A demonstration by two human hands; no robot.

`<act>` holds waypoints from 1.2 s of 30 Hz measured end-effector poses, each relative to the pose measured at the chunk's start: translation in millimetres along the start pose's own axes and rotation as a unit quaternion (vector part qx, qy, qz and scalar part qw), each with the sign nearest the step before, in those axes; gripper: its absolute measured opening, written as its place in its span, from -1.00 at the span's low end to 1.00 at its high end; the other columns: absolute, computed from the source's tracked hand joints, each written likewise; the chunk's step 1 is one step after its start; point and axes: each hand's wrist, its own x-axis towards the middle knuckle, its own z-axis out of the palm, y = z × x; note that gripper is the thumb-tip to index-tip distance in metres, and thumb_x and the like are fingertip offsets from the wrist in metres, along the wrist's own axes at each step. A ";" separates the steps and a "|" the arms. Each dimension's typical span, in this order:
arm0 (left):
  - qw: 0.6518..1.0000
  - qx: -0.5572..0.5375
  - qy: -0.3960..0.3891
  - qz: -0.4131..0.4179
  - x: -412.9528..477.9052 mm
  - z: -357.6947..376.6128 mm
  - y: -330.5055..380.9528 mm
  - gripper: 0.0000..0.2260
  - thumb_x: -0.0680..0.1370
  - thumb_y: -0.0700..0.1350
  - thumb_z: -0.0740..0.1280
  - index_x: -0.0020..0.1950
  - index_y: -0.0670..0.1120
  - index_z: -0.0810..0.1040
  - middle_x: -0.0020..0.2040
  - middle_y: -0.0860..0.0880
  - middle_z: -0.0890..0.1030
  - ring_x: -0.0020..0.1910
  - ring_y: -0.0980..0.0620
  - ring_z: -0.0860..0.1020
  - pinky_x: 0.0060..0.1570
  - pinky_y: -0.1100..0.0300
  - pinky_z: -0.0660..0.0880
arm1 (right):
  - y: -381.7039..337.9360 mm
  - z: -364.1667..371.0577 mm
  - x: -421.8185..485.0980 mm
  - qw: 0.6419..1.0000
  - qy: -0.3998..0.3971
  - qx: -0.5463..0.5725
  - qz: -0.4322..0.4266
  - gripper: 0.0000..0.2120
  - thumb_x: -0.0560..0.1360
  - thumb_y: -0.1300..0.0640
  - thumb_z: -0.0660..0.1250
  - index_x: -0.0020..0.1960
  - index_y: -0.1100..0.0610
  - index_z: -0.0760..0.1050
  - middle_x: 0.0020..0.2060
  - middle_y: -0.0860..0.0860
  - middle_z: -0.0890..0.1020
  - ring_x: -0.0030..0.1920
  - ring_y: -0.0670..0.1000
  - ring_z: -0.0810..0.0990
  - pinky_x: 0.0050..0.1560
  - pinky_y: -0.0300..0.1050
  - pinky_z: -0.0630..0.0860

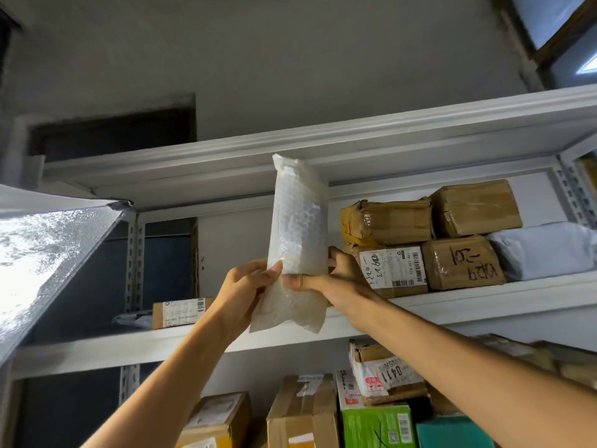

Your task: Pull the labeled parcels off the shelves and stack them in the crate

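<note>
Both arms raised toward the upper shelf (452, 302). Bubble-wrap parcel (298, 227) held upright in front of it, clear of the boards. Left hand (245, 282) grips its lower left edge, thumb on the front; right hand (336, 279) pinches the lower right edge. Taped brown boxes (429, 240) stacked just right of it, one bearing a printed label (392, 265). Grey mailer (546, 250) at far right. More cartons (303, 412) on the shelf below.

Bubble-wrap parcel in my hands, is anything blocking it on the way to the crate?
Nothing visible blocks it: the bubble-wrap parcel is gripped low by the left hand and right hand, in front of the shelf edge, left of the brown boxes. The crate is out of view.
</note>
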 end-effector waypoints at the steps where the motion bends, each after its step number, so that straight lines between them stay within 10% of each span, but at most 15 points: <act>1: 1.000 -0.007 -0.007 -0.003 -0.7 -1.4 1.8 -0.70 0.49 -0.13 0.35 0.10 -0.33 0.55 -0.11 -0.23 0.66 -0.17 -0.16 0.67 -0.22 0.06 0.63 | -0.3 -2.0 0.3 1.000 -0.012 0.015 0.006 -0.23 0.07 -0.08 0.68 0.19 0.00 0.44 0.12 -0.05 0.62 0.09 0.03 0.61 0.13 0.07 0.59; 7: 0.995 -0.038 -0.086 0.033 -7.1 -10.5 -1.0 -0.59 0.52 -0.10 0.28 0.37 -0.13 0.47 0.25 -0.24 0.56 0.20 -0.23 0.57 0.09 -0.07 0.57 | -10.8 5.2 10.1 0.999 0.011 0.024 -0.027 -0.32 0.26 0.05 0.62 0.30 0.08 0.43 0.15 0.01 0.61 0.11 0.08 0.59 0.17 0.11 0.56; 14: 0.986 0.031 -0.134 0.096 -18.4 -14.1 1.7 -0.26 0.39 -0.02 0.51 0.50 0.12 0.27 0.33 -0.05 0.51 0.30 -0.12 0.51 0.07 0.03 0.57 | -24.2 4.3 13.9 0.942 -0.077 0.321 0.062 -0.72 0.52 0.22 0.35 0.20 0.29 0.48 -0.04 0.19 0.68 -0.09 0.15 0.68 -0.16 -0.01 0.64; 19: 0.990 0.030 0.003 0.136 -24.5 -11.3 -5.4 -0.28 0.31 -0.28 0.55 0.43 -0.02 0.42 0.15 -0.06 0.65 0.12 -0.13 0.63 -0.05 -0.03 0.62 | -17.7 3.2 21.8 0.988 -0.100 0.115 0.039 -0.64 0.50 0.13 0.40 0.27 0.17 0.51 0.08 0.08 0.66 0.10 0.11 0.62 0.17 0.02 0.55; 24: 0.976 0.099 0.077 0.180 -27.9 -8.2 -10.6 -0.28 0.19 -0.22 0.57 0.35 -0.10 0.50 0.24 -0.06 0.59 0.09 0.01 0.65 -0.10 0.04 0.64 | -26.6 12.7 21.2 0.995 -0.088 0.032 -0.015 -0.37 0.38 0.06 0.53 0.35 0.15 0.34 0.17 0.08 0.60 -0.01 0.01 0.64 -0.02 -0.07 0.61; 33: 0.941 0.222 0.215 0.139 -18.2 -20.2 -22.9 -0.36 0.32 -0.29 0.56 0.37 -0.10 0.49 0.14 0.00 0.61 -0.06 0.12 0.62 -0.21 0.35 0.60 | -11.3 49.7 23.1 0.966 -0.128 -0.167 -0.151 0.15 0.13 0.05 0.67 0.50 0.05 0.00 0.32 0.01 0.43 0.28 0.04 0.46 0.23 -0.02 0.51; 36: 0.910 0.322 0.230 0.125 -7.2 -39.3 -18.2 -0.34 0.27 -0.24 0.61 0.35 -0.09 0.52 0.17 -0.04 0.63 -0.04 0.08 0.62 -0.21 0.43 0.53 | -0.4 53.2 26.5 0.952 -0.143 -0.207 -0.177 -0.05 0.21 0.22 0.64 0.49 0.16 0.24 0.29 0.05 0.51 0.26 0.05 0.50 0.25 -0.02 0.50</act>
